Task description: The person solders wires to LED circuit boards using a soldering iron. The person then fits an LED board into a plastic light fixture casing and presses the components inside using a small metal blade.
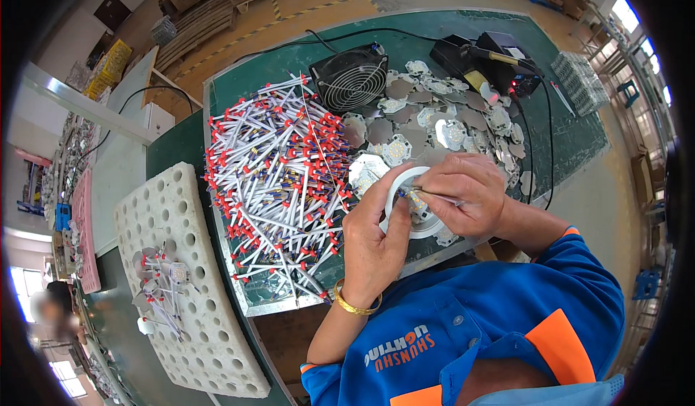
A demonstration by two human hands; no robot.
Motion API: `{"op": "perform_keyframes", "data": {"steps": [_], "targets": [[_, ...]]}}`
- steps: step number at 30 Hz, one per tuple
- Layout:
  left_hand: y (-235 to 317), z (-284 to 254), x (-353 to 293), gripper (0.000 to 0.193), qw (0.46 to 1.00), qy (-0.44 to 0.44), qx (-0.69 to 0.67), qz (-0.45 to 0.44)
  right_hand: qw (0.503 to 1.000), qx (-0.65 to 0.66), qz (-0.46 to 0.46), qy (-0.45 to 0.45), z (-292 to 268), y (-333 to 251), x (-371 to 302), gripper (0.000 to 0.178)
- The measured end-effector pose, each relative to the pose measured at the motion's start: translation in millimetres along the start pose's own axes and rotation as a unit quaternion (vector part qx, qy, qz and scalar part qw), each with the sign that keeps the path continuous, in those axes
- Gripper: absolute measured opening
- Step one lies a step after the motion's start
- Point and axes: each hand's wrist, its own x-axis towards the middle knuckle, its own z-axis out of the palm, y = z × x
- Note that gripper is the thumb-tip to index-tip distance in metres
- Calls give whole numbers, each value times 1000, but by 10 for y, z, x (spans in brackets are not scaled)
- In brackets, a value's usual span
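My left hand (pixel 373 236) is closed on a white ring-shaped lamp housing (pixel 427 230), its thumb reaching inside the rim. An LED board (pixel 418 205) with yellow dots shows within the ring. From the right, my right hand (pixel 467 189) is closed on a thin metallic tool (pixel 443 198), like tweezers, pointing into the housing. Fingers partly cover the tool's tip and whatever it touches. Left of my hands lies a big heap of white wires (pixel 279 182) with red and blue ends. Beyond them, loose LED boards and grey discs (pixel 413 127) are spread over the green bench.
A black fan (pixel 351 80) stands at the back of the bench. Farther right, a soldering iron (pixel 499 57) lies across a black power unit (pixel 510 73), with cables trailing. Stacked boards (pixel 581 80) sit at the right edge. On the left, a perforated pale foam board (pixel 203 333) carries wired discs.
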Motion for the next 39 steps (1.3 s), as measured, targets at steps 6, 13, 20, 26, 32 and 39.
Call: {"op": "perform_keyframes", "data": {"steps": [6,13,20,26,32,39], "targets": [[-39,-14,-9,32,999,0,-47,-23,991,92,73,62,23,-47,-20,16],[-31,-20,-33,32,988,-12,-111,-109,969,181,116,123,-76,-44,-27,11],[-69,8,-37,31,993,-9,-98,-66,977,127,88,150,-106,-11,-83,14],[-31,26,-58,32,989,-6,-124,-76,990,73,63,102,-173,-29,-82,17],[-79,19,-68,31,993,-2,-94,-77,991,63,38,110,-151,-15,-84,17],[-111,36,-73,31,995,11,-76,-63,992,55,44,104,-143,-28,-96,17]]}}
